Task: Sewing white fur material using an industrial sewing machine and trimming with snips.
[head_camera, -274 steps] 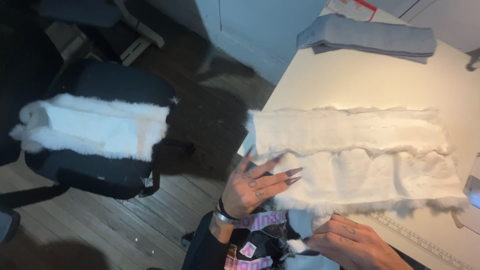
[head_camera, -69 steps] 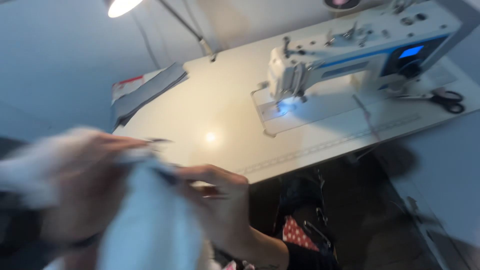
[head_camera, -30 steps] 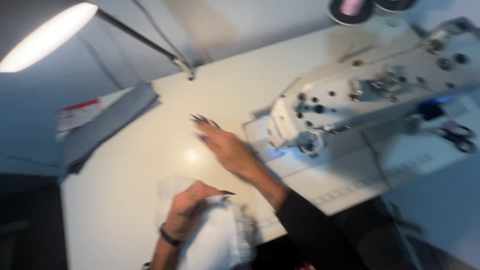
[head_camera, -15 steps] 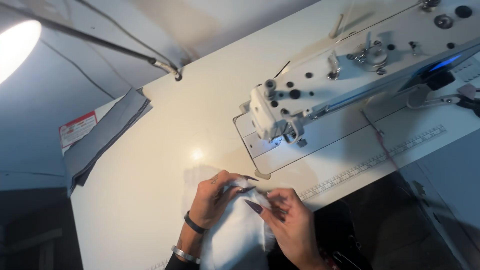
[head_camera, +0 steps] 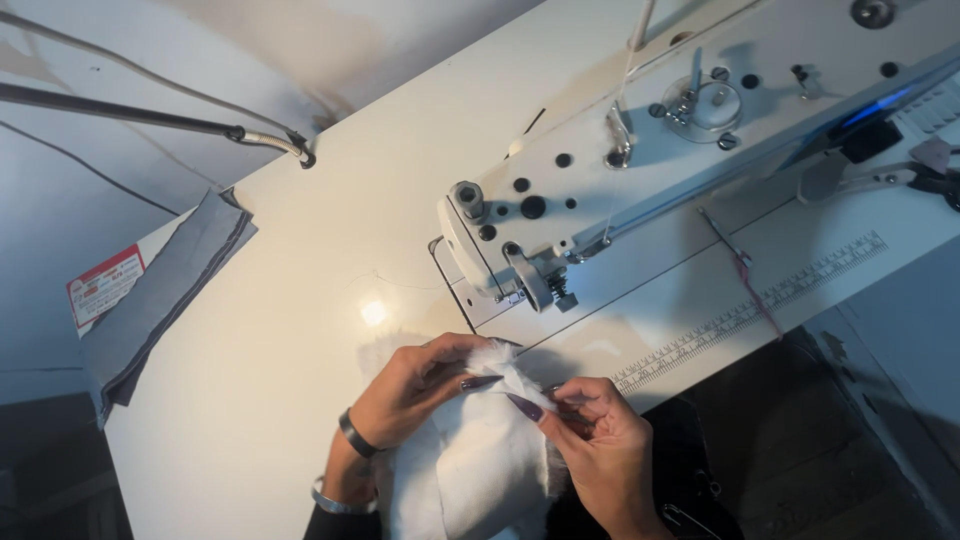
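Note:
A piece of white fluffy fabric lies at the near edge of the white sewing table, bunched between both hands. My left hand pinches its upper edge from the left. My right hand pinches the same edge from the right, fingertips almost meeting. The fabric's top corner sits just in front of the white sewing machine's needle end. The machine's body runs to the upper right.
A folded grey cloth lies at the table's left edge over a sheet with a red label. A lamp arm crosses the upper left. A ruler strip runs along the table front. Scissors handles show at far right.
Half a second ago both hands held the fabric lower on the table. The view has closed in and the fabric's edge is now nearer the machine's needle end.

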